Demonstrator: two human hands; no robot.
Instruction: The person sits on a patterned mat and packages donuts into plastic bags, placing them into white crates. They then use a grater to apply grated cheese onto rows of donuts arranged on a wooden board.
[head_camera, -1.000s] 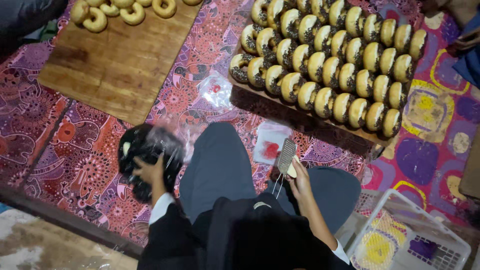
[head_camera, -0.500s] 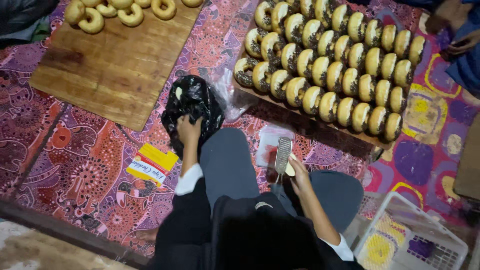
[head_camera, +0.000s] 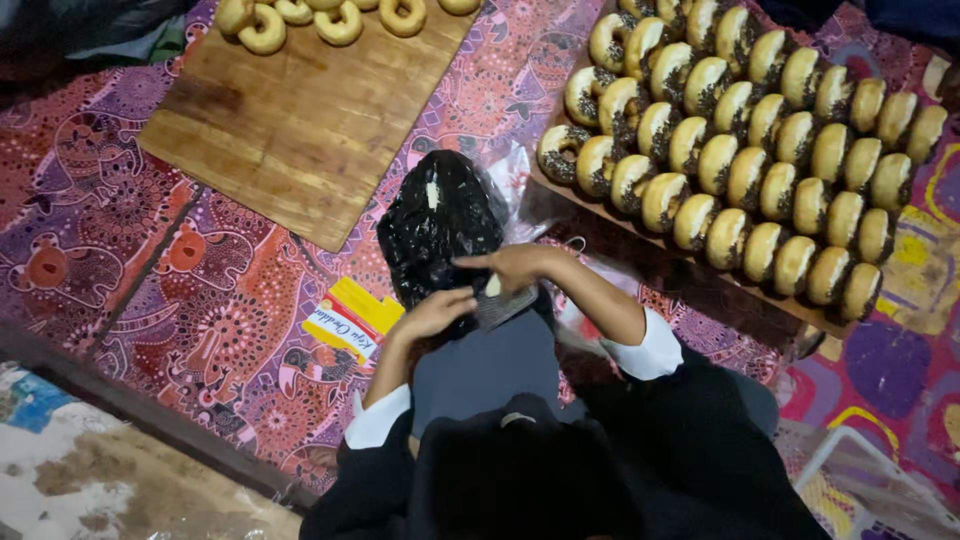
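Both hands meet in front of the body, above the lap. Left hand (head_camera: 432, 313): forearm bare from a white cuff, rising up and slightly right; fingers loosely curled, tips pointing right toward the other hand. Right hand (head_camera: 515, 268): forearm comes in from the right, bent at the elbow, bare from a white cuff under a dark sleeve; hand palm-down, index finger stretched out to the left, remaining fingers folded under. The two hands sit close, the right just above the left, fingertips almost touching
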